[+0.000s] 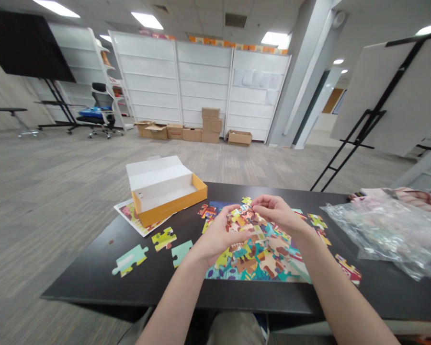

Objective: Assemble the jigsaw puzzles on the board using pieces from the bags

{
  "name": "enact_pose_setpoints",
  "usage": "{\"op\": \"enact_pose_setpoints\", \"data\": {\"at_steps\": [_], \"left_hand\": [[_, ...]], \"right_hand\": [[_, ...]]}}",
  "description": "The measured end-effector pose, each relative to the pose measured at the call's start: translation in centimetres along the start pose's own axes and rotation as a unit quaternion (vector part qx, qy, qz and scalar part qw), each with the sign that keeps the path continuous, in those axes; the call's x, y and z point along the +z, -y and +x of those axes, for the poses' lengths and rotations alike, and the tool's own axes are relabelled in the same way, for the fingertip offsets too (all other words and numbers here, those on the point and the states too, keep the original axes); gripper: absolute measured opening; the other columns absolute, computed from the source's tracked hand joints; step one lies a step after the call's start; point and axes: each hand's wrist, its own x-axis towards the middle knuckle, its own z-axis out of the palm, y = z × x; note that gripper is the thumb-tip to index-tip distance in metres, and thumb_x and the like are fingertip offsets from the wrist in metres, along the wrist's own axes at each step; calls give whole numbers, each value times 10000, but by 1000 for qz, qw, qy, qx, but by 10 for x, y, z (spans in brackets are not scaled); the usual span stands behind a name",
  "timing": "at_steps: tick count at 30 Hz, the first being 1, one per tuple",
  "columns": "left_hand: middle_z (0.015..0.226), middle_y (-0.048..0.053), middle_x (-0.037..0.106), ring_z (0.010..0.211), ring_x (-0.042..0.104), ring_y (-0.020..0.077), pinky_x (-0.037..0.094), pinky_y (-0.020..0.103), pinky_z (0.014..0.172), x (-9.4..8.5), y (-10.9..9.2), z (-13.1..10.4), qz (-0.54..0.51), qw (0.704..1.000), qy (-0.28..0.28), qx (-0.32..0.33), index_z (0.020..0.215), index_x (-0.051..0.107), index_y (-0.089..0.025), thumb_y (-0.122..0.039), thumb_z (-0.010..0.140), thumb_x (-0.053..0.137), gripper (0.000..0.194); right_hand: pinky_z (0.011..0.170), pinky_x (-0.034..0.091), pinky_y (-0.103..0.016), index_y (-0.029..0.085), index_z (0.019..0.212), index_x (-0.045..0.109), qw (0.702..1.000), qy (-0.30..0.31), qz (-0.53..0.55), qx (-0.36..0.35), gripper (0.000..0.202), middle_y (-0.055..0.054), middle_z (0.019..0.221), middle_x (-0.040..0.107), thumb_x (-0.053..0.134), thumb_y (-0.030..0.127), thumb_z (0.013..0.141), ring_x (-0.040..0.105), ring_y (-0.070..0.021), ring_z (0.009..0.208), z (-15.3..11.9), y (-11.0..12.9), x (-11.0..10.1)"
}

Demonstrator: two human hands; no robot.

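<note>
Puzzle pieces (246, 264) are heaped on worktop (89, 268) toward near edge | left hand (217, 237) half-open, cupped at heap; right hand (278, 214) nearly pinched; any hold cannot be told | box (172, 208) is opened; most pieces seem left loose, joins cannot be confirmed

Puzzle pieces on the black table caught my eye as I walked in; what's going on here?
A person's left hand and right hand are over a heap of colourful interlocking puzzle pieces on a black rectangular table; whether either grips one is unclear. An open yellow-and-white box stands to the left, and a clear plastic bag lies to the right.
</note>
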Motion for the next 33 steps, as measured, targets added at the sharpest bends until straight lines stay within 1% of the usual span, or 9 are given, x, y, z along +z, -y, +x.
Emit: {"op": "enact_pose_setpoints", "data": {"at_steps": [4,8,10,14,16,19,24,29,33], "left_hand": [[1096,72,698,964,694,219,543,355,870,-6,0,1,85,995,-52,22,1271,485,-222,-212,636,862,739],[960,35,698,841,684,197,541,313,752,-18,0,6,184,974,-115,62,1211,488,-215,-225,655,829,652],[901,18,686,788,672,182,532,292,705,-21,0,7,202,969,-126,70,1172,493,-206,-230,668,814,598],[865,8,675,714,654,168,516,268,628,-21,-4,3,233,965,-109,55,1120,532,-204,-253,655,817,548],[834,-1,661,651,631,155,499,260,588,-18,-4,1,261,960,-92,48,1124,558,-201,-265,647,820,548],[804,-5,642,585,600,148,473,257,535,-14,-2,0,291,954,-66,29,1191,589,-200,-283,660,811,582],[923,35,680,851,662,228,539,312,738,-14,7,4,297,949,-59,88,1226,630,-229,-269,622,847,643],[999,48,674,935,645,241,536,339,815,-15,9,5,333,938,-41,89,1261,586,-210,-309,654,834,663],[990,41,667,846,651,203,540,319,787,-17,4,4,340,935,-48,87,1283,573,-203,-254,684,784,638]], "right_hand": [[531,386,-240,171,894,676,999,-22,-31,-6,387,-14,720,669,780,515,751,532,-104,579,-8,7,-20],[701,486,-295,154,864,706,984,128,-115,37,393,-60,811,716,772,525,751,634,-168,744,-16,11,-33],[737,494,-305,157,856,718,973,162,-161,44,370,-63,836,722,750,516,771,642,-178,778,-15,8,-34],[615,450,-274,170,880,728,960,110,-256,39,348,-54,845,721,713,509,803,597,-150,681,-8,0,-29],[581,429,-264,169,889,715,967,84,-239,14,363,-48,823,710,690,526,825,577,-138,653,-6,0,-21],[611,447,-252,166,941,687,985,101,-137,-17,386,-52,852,705,656,543,864,605,-139,714,-4,4,-3],[580,425,-225,203,1195,588,989,146,-31,-4,509,-22,851,704,772,470,803,608,-120,681,-1,0,20],[557,399,-214,219,1245,559,990,143,-10,17,576,17,793,673,813,410,765,565,-100,630,1,-7,23],[540,383,-219,198,1150,632,996,86,-31,17,499,6,802,643,794,472,765,559,-103,641,0,-1,12]]}}
